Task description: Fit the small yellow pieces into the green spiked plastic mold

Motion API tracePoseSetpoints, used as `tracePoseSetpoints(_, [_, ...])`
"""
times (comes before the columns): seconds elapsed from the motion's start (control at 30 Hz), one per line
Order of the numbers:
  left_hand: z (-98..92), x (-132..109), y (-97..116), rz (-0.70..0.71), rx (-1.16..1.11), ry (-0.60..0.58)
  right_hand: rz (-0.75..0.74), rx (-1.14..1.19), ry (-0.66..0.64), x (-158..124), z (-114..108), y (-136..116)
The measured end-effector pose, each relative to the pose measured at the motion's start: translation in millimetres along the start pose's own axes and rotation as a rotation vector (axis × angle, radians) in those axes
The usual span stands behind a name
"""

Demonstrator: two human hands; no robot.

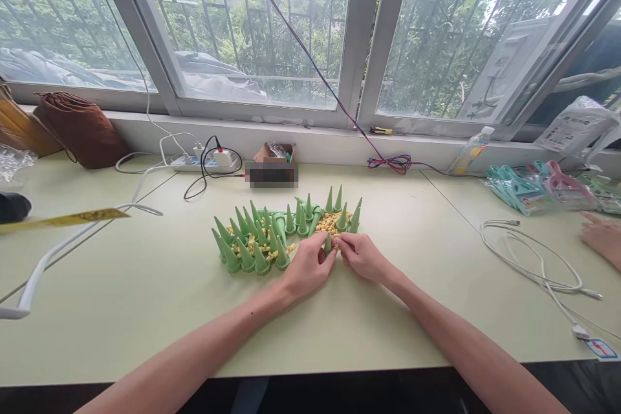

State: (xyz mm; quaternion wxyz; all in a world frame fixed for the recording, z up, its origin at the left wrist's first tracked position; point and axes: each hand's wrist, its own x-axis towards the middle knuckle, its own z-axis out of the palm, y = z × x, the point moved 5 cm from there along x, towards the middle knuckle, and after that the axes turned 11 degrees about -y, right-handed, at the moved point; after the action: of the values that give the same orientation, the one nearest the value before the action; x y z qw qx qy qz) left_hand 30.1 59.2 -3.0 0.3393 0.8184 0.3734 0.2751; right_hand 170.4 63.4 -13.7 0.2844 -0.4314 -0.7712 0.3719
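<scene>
Between the fingers of my left hand [310, 262] stands a green plastic cone spike [328, 244], tip up. My right hand [361, 255] pinches a small yellow plastic fitting [336, 246] against the side of that cone; whether it is inserted cannot be made out. Left of my hands several green cones [247, 259] stand upright, some with yellow fittings sticking out of them. Just beyond my fingers lies a heap of loose yellow fittings [328, 222], with more green cones [308, 210] around it.
Behind the cones sits a small open cardboard box [274, 152]. A power strip [187, 162] with cables is at the back left. On the right are a coiled white cable [533, 259], bagged plastic clips [519, 187], a bottle [470, 150] and another person's hand [601, 236].
</scene>
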Motion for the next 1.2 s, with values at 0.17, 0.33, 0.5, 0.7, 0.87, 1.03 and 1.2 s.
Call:
tracePoseSetpoints(0.17, [0.1,0.2,0.3,0.009,0.002,-0.006,0.011,0.032,-0.021,-0.5,0.3,1.4])
tracePoseSetpoints(0.33, [0.2,0.3,0.1,0.008,-0.004,-0.009,0.008,0.031,-0.022,-0.7,0.6,1.3])
tracePoseSetpoints(0.5, [0.2,0.0,0.8,0.016,0.002,-0.007,0.002,0.016,-0.013,-0.3,0.2,1.1])
tracePoseSetpoints(0.7, [0.4,0.4,0.7,0.008,0.015,-0.010,0.010,0.019,-0.017,0.0,0.4,3.5])
tracePoseSetpoints(0.87, [0.2,0.9,-0.7,0.000,0.028,0.001,0.009,0.018,-0.015,-0.1,0.8,3.0])
tracePoseSetpoints(1.03, [0.5,0.0,-0.8,0.002,0.022,-0.008,0.010,0.007,-0.017,-0.8,0.6,0.6])
tracePoseSetpoints(1.2, [0.6,0.1,-0.4,0.003,0.020,-0.011,0.009,-0.004,-0.017,-0.8,0.0,-0.8])
